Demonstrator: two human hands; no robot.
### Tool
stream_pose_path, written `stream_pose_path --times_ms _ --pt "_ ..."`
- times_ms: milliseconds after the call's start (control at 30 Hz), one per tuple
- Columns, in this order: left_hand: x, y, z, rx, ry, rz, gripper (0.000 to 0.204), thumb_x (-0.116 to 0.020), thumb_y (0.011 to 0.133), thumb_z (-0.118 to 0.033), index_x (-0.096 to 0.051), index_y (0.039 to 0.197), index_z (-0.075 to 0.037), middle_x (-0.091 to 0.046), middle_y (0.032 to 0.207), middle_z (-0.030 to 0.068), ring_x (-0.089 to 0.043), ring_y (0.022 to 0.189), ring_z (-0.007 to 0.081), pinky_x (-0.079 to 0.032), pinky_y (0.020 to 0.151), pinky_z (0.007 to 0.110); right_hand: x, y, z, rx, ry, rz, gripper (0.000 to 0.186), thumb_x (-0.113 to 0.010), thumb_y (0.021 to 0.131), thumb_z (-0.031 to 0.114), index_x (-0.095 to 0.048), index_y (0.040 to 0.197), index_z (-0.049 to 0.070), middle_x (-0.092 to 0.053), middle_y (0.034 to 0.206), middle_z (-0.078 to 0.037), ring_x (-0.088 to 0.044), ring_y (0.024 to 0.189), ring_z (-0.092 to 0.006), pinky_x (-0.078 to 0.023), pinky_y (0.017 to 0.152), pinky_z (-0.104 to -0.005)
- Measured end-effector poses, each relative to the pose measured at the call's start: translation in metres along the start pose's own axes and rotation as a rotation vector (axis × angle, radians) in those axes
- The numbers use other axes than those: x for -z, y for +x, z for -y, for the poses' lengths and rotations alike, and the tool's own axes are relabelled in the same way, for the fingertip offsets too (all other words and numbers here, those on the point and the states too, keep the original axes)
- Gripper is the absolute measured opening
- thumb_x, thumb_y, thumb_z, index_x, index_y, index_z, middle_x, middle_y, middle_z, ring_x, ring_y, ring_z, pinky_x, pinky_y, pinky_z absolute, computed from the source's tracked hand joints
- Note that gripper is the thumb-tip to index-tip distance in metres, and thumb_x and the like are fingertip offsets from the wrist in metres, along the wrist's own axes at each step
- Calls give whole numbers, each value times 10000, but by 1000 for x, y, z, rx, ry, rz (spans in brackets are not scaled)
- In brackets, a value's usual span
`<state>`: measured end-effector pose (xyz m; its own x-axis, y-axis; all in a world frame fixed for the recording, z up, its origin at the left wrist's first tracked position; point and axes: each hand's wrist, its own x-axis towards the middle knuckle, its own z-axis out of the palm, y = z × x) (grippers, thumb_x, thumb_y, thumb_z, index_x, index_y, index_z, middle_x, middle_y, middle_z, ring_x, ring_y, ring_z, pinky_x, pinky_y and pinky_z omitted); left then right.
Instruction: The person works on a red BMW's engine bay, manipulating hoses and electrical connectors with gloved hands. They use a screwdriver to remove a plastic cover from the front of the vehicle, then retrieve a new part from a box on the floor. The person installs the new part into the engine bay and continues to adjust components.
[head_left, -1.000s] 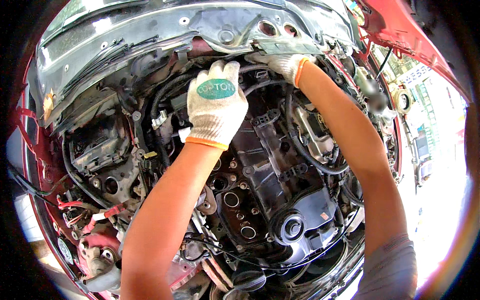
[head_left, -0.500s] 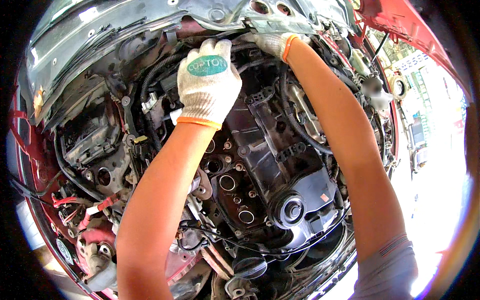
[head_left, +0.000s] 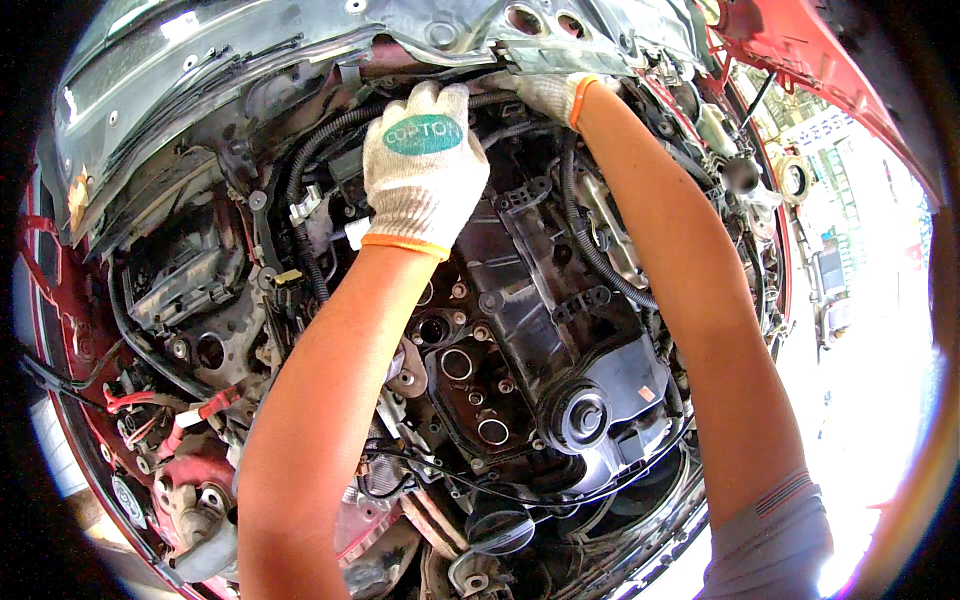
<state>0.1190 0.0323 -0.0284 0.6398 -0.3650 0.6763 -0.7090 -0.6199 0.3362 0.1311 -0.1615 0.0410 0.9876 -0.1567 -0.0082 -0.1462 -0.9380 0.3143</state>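
Observation:
Both hands wear white knit gloves with orange cuffs and reach to the far side of an open engine bay. My left hand (head_left: 425,165) is back-up over the far end of the engine, beside a black corrugated conduit (head_left: 312,160). Its fingers bend down, closed, and whatever they grip is hidden beneath them. My right hand (head_left: 548,97) reaches in under the edge of the dark cowl panel (head_left: 440,35), its fingers out of sight. Below my hands lies the black engine cover (head_left: 520,285), beside a dark brown strip of the engine with several round holes (head_left: 456,364).
A second corrugated conduit (head_left: 590,255) runs along the engine's right. Red cables (head_left: 205,410) and a red-painted part (head_left: 195,470) sit at the lower left. A thin black cable (head_left: 480,490) crosses the near side. The raised red hood (head_left: 800,55) is at the upper right.
My left hand has shifted slightly right while staying bent over the same spot. My right hand remains under the cowl edge, and the whole view has moved a little.

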Motion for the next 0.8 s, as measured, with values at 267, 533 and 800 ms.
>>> stream_pose_path --times_ms 267,533,800 --pt "-2 0 2 -9 -1 -28 255 -675 869 -152 -714 1120 -130 -712 1076 113 -692 886 332 -567 812 456 -2 1 -1 13 15 -21 635 -598 949 569 -584 1443 170 -605 1453 -146 -579 1317 -321 -435 1113 -451" --pt "-3 -1 3 -12 -16 -24 262 -669 870 -128 -703 1130 -134 -708 1088 115 -693 904 331 -568 817 456 -5 0 -2 14 25 -40 617 -599 955 540 -586 1439 158 -611 1444 -147 -581 1312 -318 -436 1110 -443" --pt "-1 4 2 13 -23 26 317 -647 859 -88 -688 1169 -141 -692 1067 136 -690 944 353 -568 836 470 -6 5 -12 49 58 -98 599 -600 960 511 -589 1435 146 -617 1436 -148 -583 1307 -314 -437 1108 -435"
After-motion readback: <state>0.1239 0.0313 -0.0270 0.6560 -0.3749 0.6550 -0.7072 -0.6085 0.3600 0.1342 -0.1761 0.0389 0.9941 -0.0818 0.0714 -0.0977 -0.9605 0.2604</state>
